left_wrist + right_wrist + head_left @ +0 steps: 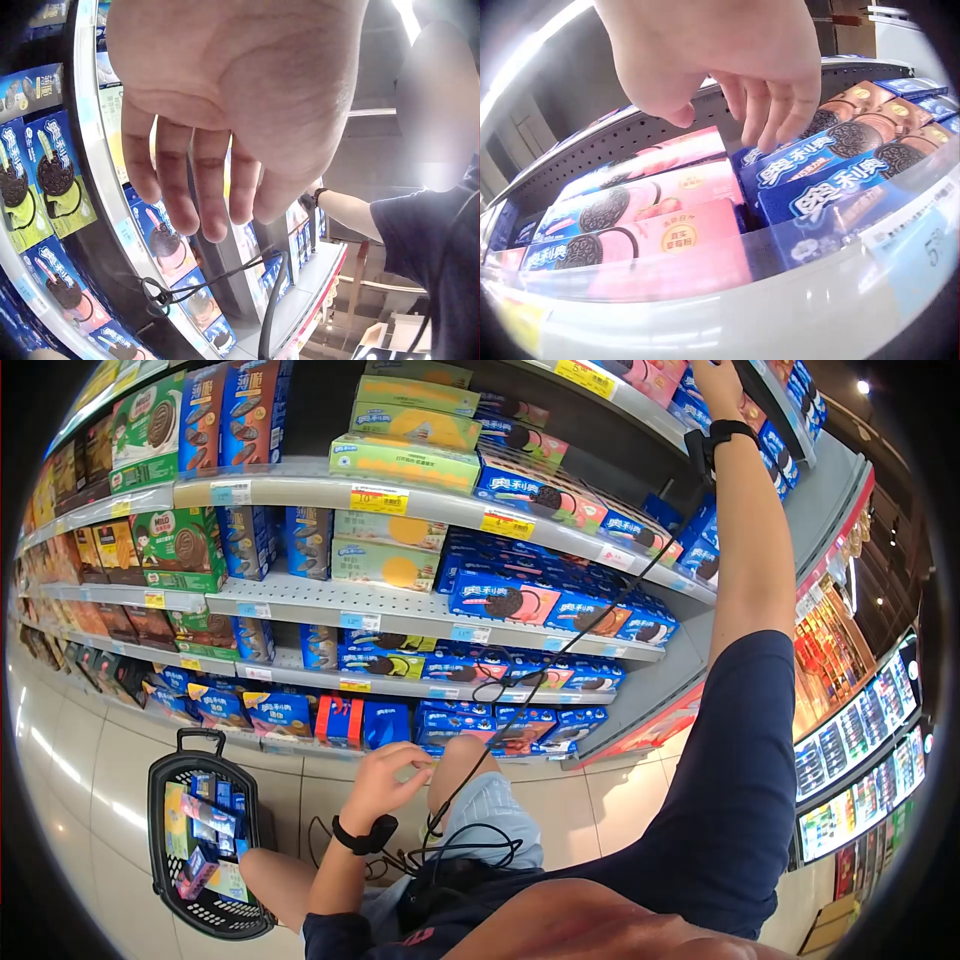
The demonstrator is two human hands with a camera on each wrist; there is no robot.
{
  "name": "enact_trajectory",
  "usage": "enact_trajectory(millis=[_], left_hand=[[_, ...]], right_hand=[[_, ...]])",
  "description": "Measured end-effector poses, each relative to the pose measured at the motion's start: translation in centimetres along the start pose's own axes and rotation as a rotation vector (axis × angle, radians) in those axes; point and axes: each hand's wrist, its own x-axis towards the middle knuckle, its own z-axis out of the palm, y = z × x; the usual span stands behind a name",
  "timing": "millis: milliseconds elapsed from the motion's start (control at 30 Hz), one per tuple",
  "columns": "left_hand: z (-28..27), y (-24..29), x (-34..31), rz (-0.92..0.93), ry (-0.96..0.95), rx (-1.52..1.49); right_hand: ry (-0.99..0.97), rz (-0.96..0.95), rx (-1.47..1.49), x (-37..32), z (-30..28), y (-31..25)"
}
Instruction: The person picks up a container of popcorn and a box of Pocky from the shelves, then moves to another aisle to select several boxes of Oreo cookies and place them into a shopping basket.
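Note:
On the upper shelf in the right wrist view, the right hand [720,64] hangs over the row, fingers loosely bent downward, holding nothing visible. Below it lie pink cookie boxes [671,244] at left and blue-brown cookie boxes [825,187] at right; whether the fingertips touch a box cannot be told. The head view has the right hand [716,388] at its top edge, arm stretched up. The left hand [388,788] is held above the knee, fingers loosely bent and empty; in the left wrist view the left hand [232,97] shows its palm and hanging fingers.
A black basket [160,850] with several packages stands on the floor at left. Shelves [290,595] of cookie boxes fill the front. A clear lip and white shelf edge [705,322] run before the upper boxes. A black cable [590,622] crosses the head view.

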Motion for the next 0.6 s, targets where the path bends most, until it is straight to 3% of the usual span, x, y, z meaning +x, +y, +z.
enact_trajectory(millis=[67, 133, 167, 267, 300, 467, 567, 600], left_hand=[[0.3, 0.0, 0.4, 0.0, -0.016, -0.031], [0.6, 0.3, 0.8, 0.008, -0.018, -0.033], [0.8, 0.5, 1.0, 0.012, -0.016, -0.033], [1.4, 0.2, 1.3, 0.033, -0.028, -0.047], [1.5, 0.3, 1.3, 0.035, -0.031, -0.046], [2.1, 0.4, 1.6, 0.044, -0.028, -0.045], [1.8, 0.9, 1.9, 0.035, -0.041, -0.024], [2.0, 0.0, 1.8, 0.094, -0.037, -0.012]], right_hand=[[-0.025, -0.021, 0.05, 2.7, 2.0, 5.4], [-0.36, 0.064, 0.469, 5.6, 3.8, 10.2], [-0.196, -0.013, 0.295, 4.5, 4.1, 9.0], [-0.217, 0.044, 0.199, 2.5, 2.7, 6.0], [-0.155, -0.153, 0.084, 3.1, 3.5, 7.3], [-0.091, -0.052, -0.069, 0.4, 2.3, 4.2], [-0.113, -0.201, -0.412, 3.2, 4.7, 8.1], [-0.043, -0.44, -0.476, 3.7, 5.1, 9.7]])
